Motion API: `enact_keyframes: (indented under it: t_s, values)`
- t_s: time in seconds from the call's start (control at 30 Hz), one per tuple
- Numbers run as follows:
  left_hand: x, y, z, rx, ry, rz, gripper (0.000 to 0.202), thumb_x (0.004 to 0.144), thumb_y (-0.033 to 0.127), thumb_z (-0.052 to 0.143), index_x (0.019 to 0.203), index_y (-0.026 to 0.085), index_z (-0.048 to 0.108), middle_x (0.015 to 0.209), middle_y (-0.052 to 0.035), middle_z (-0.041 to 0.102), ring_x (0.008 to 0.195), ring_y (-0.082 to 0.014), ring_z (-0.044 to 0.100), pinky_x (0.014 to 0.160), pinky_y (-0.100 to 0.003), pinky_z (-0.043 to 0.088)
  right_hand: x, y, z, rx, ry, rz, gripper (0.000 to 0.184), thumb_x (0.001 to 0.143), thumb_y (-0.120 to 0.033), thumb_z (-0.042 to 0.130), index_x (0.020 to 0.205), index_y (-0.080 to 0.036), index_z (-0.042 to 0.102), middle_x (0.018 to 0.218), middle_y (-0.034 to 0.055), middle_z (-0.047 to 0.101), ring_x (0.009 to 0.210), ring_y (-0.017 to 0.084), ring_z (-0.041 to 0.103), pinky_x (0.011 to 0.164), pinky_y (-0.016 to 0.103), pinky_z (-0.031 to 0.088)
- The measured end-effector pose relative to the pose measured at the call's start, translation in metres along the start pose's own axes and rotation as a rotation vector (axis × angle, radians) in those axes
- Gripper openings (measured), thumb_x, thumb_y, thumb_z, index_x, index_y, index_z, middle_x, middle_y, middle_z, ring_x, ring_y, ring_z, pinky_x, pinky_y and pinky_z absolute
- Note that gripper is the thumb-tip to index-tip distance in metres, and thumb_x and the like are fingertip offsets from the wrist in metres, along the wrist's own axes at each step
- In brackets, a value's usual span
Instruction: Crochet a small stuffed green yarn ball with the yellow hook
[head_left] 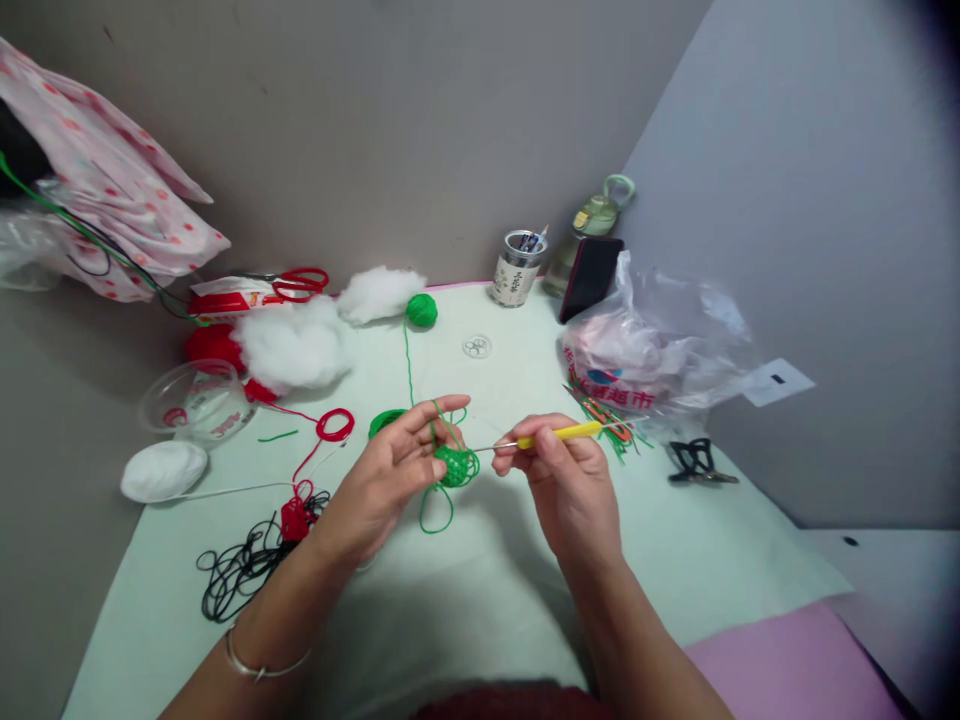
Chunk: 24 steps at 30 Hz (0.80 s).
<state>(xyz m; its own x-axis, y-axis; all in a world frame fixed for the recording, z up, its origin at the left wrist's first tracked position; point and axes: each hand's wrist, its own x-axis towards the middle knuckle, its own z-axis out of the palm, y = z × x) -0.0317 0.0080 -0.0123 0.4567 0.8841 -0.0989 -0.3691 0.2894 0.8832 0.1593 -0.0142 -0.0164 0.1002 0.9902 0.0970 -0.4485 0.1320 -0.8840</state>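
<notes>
My left hand [394, 465] pinches a small green crocheted piece [455, 466], with green yarn looped over its raised forefinger. That yarn runs up the table to a green yarn ball [421, 310] near the wall. My right hand [559, 470] grips a yellow-handled crochet hook [559, 434], whose metal tip points left at the green piece. A loose loop of green yarn hangs below the piece.
On the pale green table [465, 590] lie white stuffing [296, 345], red cord [334, 425], tangled black cord [244, 570], a white ball [163, 470], a clear cup [196, 400], red scissors [300, 283], a pen tin [517, 268], a phone [591, 277], a plastic bag [652, 345] and a black clip [694, 460].
</notes>
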Motion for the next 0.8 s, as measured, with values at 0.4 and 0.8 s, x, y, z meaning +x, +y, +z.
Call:
enact_keyframes:
  t_s: [0.4,0.8]
  values:
    - [0.003,-0.003,0.007,-0.342,-0.128,-0.128,0.042,0.089,0.024,0.066,0.127,0.009,0.072,0.086,-0.0062,0.065,0.074,-0.0156,0.062,0.068,-0.026,0.049,0.003,-0.002,-0.008,-0.025,-0.095,-0.061,0.018,0.094,-0.038,0.075,0.088,-0.022,0.082,0.075,0.0016,0.073,0.066,0.014,0.072,0.066,0.027,0.059]
    - [-0.002,-0.009,0.014,-0.051,-0.035,0.069,0.057,0.079,0.018,0.089,0.131,0.032,0.071,0.105,-0.0003,0.070,0.095,-0.0121,0.068,0.088,-0.024,0.053,-0.003,0.011,-0.007,-0.232,-0.209,-0.309,0.019,0.103,-0.030,0.063,0.107,-0.029,0.081,0.102,0.0045,0.076,0.091,0.017,0.068,0.076,0.030,0.054]
